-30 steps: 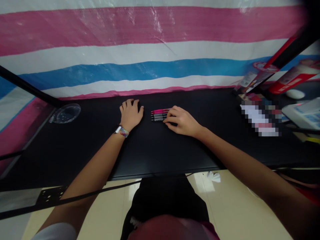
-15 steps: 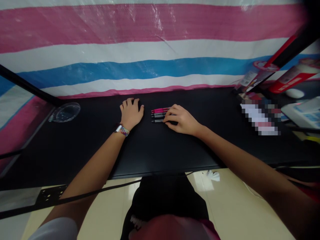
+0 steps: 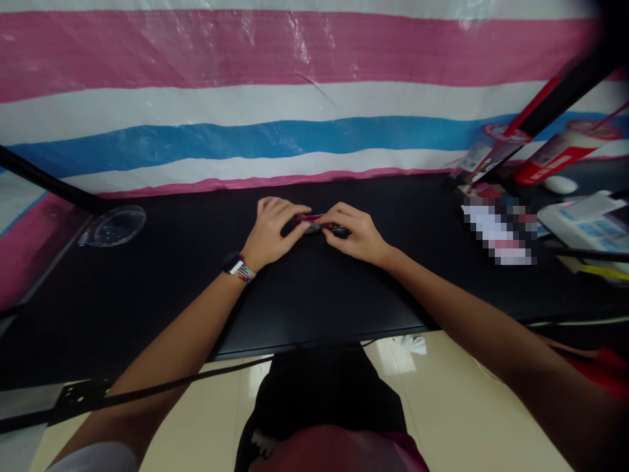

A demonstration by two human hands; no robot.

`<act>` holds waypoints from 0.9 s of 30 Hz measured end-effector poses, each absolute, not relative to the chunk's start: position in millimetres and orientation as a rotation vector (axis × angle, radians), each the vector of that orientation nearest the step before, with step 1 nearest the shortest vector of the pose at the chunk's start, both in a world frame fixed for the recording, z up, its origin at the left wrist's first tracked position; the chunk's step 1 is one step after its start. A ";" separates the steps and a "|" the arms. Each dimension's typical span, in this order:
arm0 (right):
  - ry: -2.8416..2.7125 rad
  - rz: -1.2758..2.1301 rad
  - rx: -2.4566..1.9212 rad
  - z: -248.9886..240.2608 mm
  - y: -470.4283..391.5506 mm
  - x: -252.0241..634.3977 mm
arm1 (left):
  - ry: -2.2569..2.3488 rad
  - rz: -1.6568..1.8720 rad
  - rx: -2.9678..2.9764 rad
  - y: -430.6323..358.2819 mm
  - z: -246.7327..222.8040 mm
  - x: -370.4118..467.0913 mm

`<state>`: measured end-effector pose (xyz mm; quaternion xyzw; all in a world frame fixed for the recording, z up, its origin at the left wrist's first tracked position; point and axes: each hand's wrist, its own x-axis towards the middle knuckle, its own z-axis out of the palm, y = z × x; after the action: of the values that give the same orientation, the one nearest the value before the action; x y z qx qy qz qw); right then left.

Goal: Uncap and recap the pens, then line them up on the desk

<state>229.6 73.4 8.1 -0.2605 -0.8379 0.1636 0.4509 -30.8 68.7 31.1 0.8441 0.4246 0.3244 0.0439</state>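
Observation:
Several pens (image 3: 313, 225), pink and dark grey, lie side by side in a bundle over the black table, mostly covered by my fingers. My left hand (image 3: 274, 229) grips their left end, thumb in front and fingers behind. At the right end, my right hand (image 3: 358, 233) pinches the same bundle between thumb and fingertips. Whether the pens touch the tabletop I cannot tell. A watch with a multicoloured strap (image 3: 240, 267) is on my left wrist.
On the black table (image 3: 314, 295), a clear plastic lid (image 3: 119, 225) lies at left. Cups with red straws (image 3: 496, 147), a white mouse (image 3: 560, 185) and a blurred-out packet (image 3: 496, 233) are at right. A striped sheet (image 3: 295, 137) hangs behind.
My left hand has moved right from the bare tabletop and closed on the pens' left end. My right hand stays at their right end. The view has shifted slightly.

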 end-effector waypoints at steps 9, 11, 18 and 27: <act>-1.873 0.542 -0.821 12.2 91.2 238.3 | 1.095 1.392 2.509 77.0 16.6 -28.8; -1.792 0.635 -0.884 13.7 94.8 242.1 | 1.121 1.450 2.447 77.3 17.0 -29.5; -1.489 1.145 -0.952 13.9 100.6 246.8 | 1.183 1.490 2.339 77.2 16.3 -31.0; -1.221 1.502 -0.886 20.4 97.1 247.8 | 1.145 1.524 2.349 76.9 17.9 -30.9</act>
<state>247.8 97.1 20.4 -0.3640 -0.5015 0.6169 0.4851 -30.9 76.9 17.9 0.7750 0.3780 0.5031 0.0582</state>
